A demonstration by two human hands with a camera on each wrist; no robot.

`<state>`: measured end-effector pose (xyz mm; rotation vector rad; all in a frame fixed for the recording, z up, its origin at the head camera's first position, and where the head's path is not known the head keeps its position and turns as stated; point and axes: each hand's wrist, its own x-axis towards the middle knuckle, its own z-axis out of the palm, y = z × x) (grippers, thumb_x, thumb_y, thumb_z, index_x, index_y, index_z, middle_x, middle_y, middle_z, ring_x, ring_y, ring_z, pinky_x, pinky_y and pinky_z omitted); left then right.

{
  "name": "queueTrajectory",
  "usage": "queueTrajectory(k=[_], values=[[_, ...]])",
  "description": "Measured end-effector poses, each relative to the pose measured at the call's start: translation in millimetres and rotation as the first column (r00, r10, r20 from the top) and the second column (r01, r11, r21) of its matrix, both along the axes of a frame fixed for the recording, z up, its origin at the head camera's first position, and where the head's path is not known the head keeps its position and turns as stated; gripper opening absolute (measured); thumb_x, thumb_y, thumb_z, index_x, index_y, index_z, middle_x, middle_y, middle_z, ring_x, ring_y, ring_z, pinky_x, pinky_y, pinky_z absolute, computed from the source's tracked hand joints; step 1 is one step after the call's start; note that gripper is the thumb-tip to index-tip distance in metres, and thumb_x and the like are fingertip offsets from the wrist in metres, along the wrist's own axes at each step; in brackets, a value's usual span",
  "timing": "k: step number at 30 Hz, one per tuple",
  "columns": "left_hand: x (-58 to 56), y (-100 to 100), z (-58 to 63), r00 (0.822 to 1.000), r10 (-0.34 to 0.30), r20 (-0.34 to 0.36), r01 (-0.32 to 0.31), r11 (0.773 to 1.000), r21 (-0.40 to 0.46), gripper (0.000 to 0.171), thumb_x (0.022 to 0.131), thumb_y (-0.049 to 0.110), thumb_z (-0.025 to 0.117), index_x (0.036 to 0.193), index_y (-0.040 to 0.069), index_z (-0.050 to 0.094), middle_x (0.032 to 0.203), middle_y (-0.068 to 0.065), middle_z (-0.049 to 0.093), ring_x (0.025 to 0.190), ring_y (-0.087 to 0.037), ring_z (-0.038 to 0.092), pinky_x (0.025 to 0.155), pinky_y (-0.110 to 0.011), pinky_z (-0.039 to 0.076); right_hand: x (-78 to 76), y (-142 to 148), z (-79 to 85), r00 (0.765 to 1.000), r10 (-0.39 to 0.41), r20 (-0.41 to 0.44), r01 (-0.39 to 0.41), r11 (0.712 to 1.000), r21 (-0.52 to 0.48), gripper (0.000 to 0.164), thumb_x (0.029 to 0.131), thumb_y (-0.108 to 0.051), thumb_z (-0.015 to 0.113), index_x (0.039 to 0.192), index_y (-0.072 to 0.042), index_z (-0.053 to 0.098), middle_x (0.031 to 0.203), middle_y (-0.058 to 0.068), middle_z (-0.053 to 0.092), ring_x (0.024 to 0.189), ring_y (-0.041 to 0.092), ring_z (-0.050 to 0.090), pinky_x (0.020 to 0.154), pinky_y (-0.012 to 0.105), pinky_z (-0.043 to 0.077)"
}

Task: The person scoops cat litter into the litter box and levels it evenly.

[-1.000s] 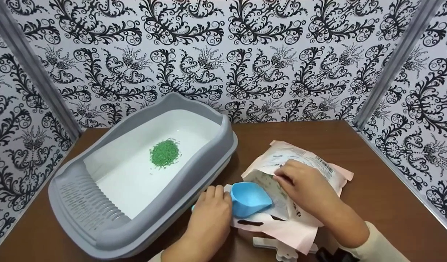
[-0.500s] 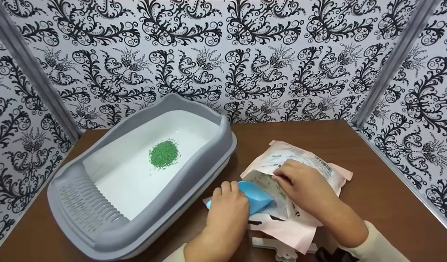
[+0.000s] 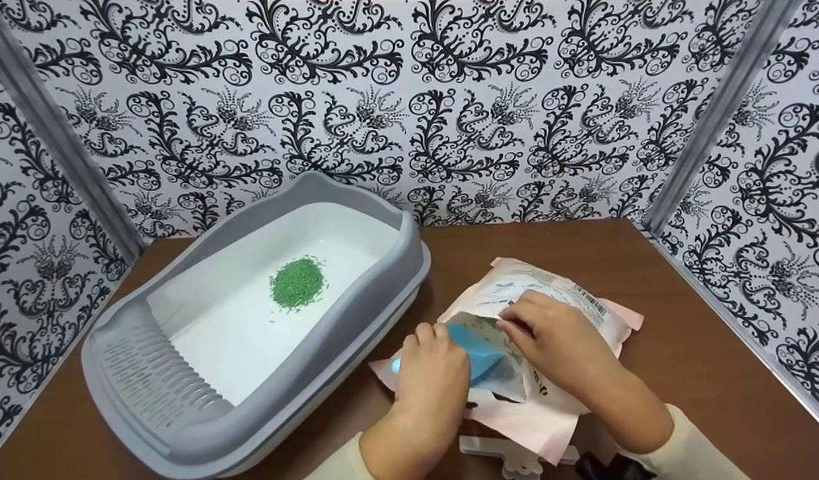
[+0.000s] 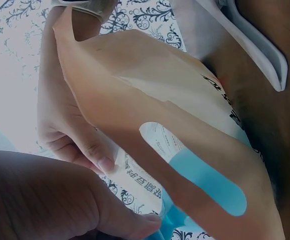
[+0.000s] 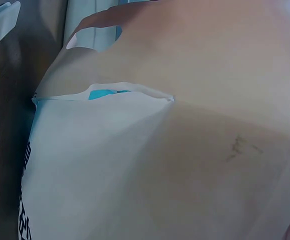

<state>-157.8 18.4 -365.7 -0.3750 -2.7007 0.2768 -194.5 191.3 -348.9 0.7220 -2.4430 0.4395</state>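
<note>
My left hand (image 3: 431,380) grips the handle of a blue scoop (image 3: 481,357), whose bowl is partly inside the mouth of a pale pink and white bag (image 3: 539,283). With thumb and fingers, my right hand (image 3: 556,337) pinches the upper edge of that mouth and holds it raised. Through the bag's handle slot in the left wrist view, part of the scoop (image 4: 205,175) shows. The right wrist view is mostly filled by the bag (image 5: 100,150), with a sliver of blue scoop (image 5: 101,94) in the gap. The bag's contents are hidden.
A grey and white litter box (image 3: 383,293) takes up the left of the brown table (image 3: 516,237), with green pellets (image 3: 297,285) heaped on its floor. A white clip-like piece (image 3: 516,457) and a black object (image 3: 613,467) lie near the front edge. Patterned walls (image 3: 409,133) surround the table.
My left hand has moved right and slightly up, pushing the scoop's bowl into the bag's mouth. The right hand keeps its pinch on the bag's edge.
</note>
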Motion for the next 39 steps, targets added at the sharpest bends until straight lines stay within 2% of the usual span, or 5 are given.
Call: queueTrajectory(k=[8, 14, 23, 28, 39], values=[[-4.6, 13.1, 3.7, 0.997, 0.046, 0.056, -0.044, 0.999, -0.028, 0.022, 0.091, 0.023, 0.054, 0.092, 0.017, 0.075, 0.088, -0.004, 0.057, 0.078, -0.018, 0.047, 0.068, -0.032, 0.043, -1.3, 0.7, -0.9, 0.999, 0.012, -0.042, -0.012, 1.000, -0.009, 0.006, 0.080, -0.014, 0.076, 0.085, -0.015, 0.072, 0.079, -0.010, 0.060, 0.068, 0.003, 0.056, 0.064, 0.024, 0.051], [-9.7, 22.8, 4.2, 0.989, 0.067, 0.129, -0.061, 0.997, -0.054, 0.021, 0.091, 0.026, 0.056, 0.099, 0.017, 0.073, 0.089, -0.004, 0.056, 0.081, -0.019, 0.049, 0.070, -0.033, 0.044, -0.2, 0.5, -1.0, 0.999, -0.005, -0.046, 0.004, 0.999, -0.036, 0.006, 0.081, -0.013, 0.076, 0.085, -0.015, 0.072, 0.080, -0.009, 0.062, 0.070, 0.003, 0.058, 0.065, 0.024, 0.051], [-18.4, 33.4, 4.9, 0.988, 0.087, 0.131, -0.082, 0.996, -0.038, 0.021, 0.089, 0.029, 0.059, 0.102, 0.019, 0.072, 0.091, -0.004, 0.056, 0.082, -0.019, 0.048, 0.070, -0.032, 0.043, -0.6, -0.7, 0.8, 0.999, -0.041, -0.013, 0.040, 0.997, -0.073, 0.007, 0.081, -0.011, 0.075, 0.087, -0.013, 0.073, 0.082, -0.007, 0.064, 0.073, 0.005, 0.061, 0.067, 0.027, 0.052], [-23.7, 39.9, 3.0, 0.989, 0.103, 0.109, -0.099, 0.994, -0.035, 0.023, 0.094, 0.025, 0.051, 0.101, 0.020, 0.072, 0.090, -0.004, 0.057, 0.082, -0.018, 0.049, 0.069, -0.032, 0.043, -1.1, -0.7, 0.6, 0.998, -0.057, -0.009, 0.056, 0.994, -0.096, 0.009, 0.081, -0.014, 0.076, 0.089, -0.011, 0.074, 0.083, -0.006, 0.066, 0.075, 0.006, 0.062, 0.067, 0.026, 0.052], [-36.1, 52.4, 0.2, 0.983, 0.120, 0.141, -0.115, 0.992, -0.044, 0.027, 0.098, 0.025, 0.046, 0.109, 0.022, 0.071, 0.100, -0.005, 0.060, 0.094, -0.021, 0.054, 0.082, -0.034, 0.046, -1.8, 0.4, -0.9, 0.997, -0.056, -0.046, 0.051, 0.994, -0.096, 0.011, 0.080, -0.008, 0.076, 0.090, -0.010, 0.073, 0.083, -0.003, 0.066, 0.075, 0.009, 0.064, 0.068, 0.027, 0.053]])
